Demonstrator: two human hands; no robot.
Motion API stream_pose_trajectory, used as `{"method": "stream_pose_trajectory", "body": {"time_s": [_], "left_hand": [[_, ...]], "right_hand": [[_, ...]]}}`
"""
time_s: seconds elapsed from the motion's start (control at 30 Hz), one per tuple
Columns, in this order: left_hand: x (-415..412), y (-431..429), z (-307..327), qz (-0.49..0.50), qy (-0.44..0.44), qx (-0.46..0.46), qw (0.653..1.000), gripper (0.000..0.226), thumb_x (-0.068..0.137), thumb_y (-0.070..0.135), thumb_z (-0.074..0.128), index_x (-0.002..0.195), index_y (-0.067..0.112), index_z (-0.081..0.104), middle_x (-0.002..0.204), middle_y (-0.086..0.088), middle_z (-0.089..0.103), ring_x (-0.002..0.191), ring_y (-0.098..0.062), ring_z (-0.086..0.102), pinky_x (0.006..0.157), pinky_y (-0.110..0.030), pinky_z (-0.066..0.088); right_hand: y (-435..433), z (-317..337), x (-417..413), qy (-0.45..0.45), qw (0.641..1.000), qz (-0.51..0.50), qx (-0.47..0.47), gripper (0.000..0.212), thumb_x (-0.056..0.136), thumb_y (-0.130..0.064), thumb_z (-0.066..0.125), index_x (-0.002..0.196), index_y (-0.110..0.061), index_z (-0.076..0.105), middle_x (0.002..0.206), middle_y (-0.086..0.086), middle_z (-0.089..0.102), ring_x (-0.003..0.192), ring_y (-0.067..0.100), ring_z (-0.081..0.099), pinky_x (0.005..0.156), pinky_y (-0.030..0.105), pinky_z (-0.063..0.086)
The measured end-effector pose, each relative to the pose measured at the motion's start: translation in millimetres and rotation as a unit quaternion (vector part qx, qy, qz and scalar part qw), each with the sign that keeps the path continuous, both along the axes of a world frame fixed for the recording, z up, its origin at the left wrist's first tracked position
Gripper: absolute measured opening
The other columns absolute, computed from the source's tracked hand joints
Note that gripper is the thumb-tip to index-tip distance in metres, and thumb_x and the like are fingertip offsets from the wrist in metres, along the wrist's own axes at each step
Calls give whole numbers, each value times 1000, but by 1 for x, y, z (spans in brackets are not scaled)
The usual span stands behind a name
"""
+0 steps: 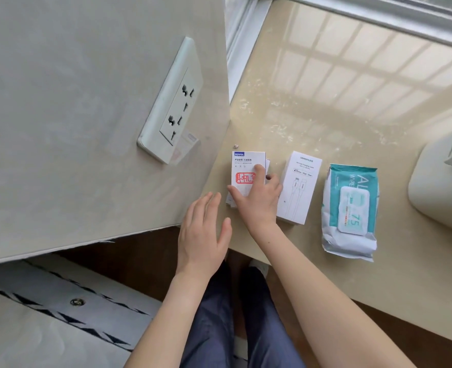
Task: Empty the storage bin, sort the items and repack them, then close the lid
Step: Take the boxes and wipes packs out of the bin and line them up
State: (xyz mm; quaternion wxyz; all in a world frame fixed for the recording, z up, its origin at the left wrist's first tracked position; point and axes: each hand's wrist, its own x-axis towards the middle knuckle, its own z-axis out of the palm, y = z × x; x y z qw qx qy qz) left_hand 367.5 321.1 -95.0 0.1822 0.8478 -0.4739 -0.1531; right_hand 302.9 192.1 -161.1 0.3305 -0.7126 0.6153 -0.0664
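Note:
Three items lie in a row on the beige sill. At the left is a small white box with a red stamp, stacked on another white box. My right hand rests on it, thumb at its left edge and fingers over its top and right side. My left hand hovers open just left of the box, touching nothing. A white cable box lies in the middle. A teal and white pack of wipes lies to its right. The pale storage bin shows partly at the right edge.
A wall with a white power socket stands close on the left. A window frame runs along the back of the sill. A tiny object lies behind the stamped box. Below are my legs and a patterned mat.

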Motion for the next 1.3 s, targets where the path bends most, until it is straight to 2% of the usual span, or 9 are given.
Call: {"method": "stream_pose_trajectory", "body": {"time_s": [0.13, 0.23, 0.4, 0.6, 0.73, 0.83, 1.0, 1.17, 1.3], "left_hand": [[-1, 1, 4, -13, 5, 4, 1000, 51, 94, 35, 40, 138, 9, 48, 136, -10, 54, 126, -26, 48, 104, -42, 44], [-1, -1, 23, -26, 6, 2, 1000, 52, 95, 36, 40, 138, 9, 48, 136, -10, 53, 126, -26, 48, 102, -43, 45], [0, -11, 86, -67, -4, -22, 998, 53, 95, 39, 38, 140, 12, 46, 139, -9, 52, 129, -25, 46, 105, -41, 43], [-5, -26, 178, -138, -22, -88, 986, 52, 94, 41, 37, 140, 17, 45, 139, -7, 52, 130, -27, 46, 103, -45, 45], [-11, -34, 218, -219, -48, -152, 963, 52, 92, 39, 41, 140, 18, 47, 142, -8, 51, 135, -29, 42, 111, -47, 35], [-15, -33, 231, -276, -48, -176, 944, 53, 92, 40, 42, 141, 20, 47, 143, -6, 50, 136, -28, 40, 113, -47, 32], [-27, -25, 217, -361, -36, -145, 921, 53, 91, 40, 43, 137, 16, 53, 138, -7, 55, 130, -29, 46, 110, -45, 36], [-51, -23, 194, -399, -11, -102, 911, 52, 91, 42, 41, 133, 15, 56, 133, -7, 58, 125, -29, 51, 103, -48, 44], [-89, -38, 193, -418, -9, -89, 904, 53, 90, 43, 40, 131, 15, 57, 130, -3, 60, 121, -27, 53, 98, -43, 47]], "right_hand": [[-5, 15, -10, 2, 999, 31, -32, 73, 85, -52, 63, 142, -15, 35, 136, 16, 39, 118, 32, 40, 96, 41, 41], [-11, 48, -26, -22, 996, 47, -75, 63, 90, -47, 60, 139, -12, 42, 135, 14, 45, 115, 33, 45, 94, 40, 41], [-14, 123, -67, -38, 984, 70, -159, 59, 91, -45, 54, 136, -8, 49, 134, 19, 52, 124, 35, 48, 100, 45, 42], [-2, 229, -116, -31, 966, 66, -247, 57, 94, -47, 40, 139, -13, 48, 134, 12, 54, 126, 30, 47, 102, 39, 35], [21, 269, -145, -24, 957, 41, -285, 55, 98, -48, 35, 140, -15, 46, 137, 13, 51, 128, 33, 46, 105, 47, 38], [49, 279, -163, -3, 951, -2, -311, 54, 99, -48, 34, 139, -15, 48, 137, 12, 52, 126, 34, 47, 103, 47, 39], [102, 260, -193, 65, 958, -77, -268, 55, 97, -50, 32, 137, -16, 49, 134, 14, 53, 125, 35, 47, 103, 46, 40], [134, 249, -231, 106, 954, -142, -244, 50, 91, -45, 43, 130, -16, 56, 125, 10, 60, 115, 31, 53, 93, 43, 48], [127, 245, -280, 121, 955, -168, -211, 52, 92, -45, 42, 132, -14, 55, 127, 12, 59, 117, 33, 54, 95, 46, 47]]}}
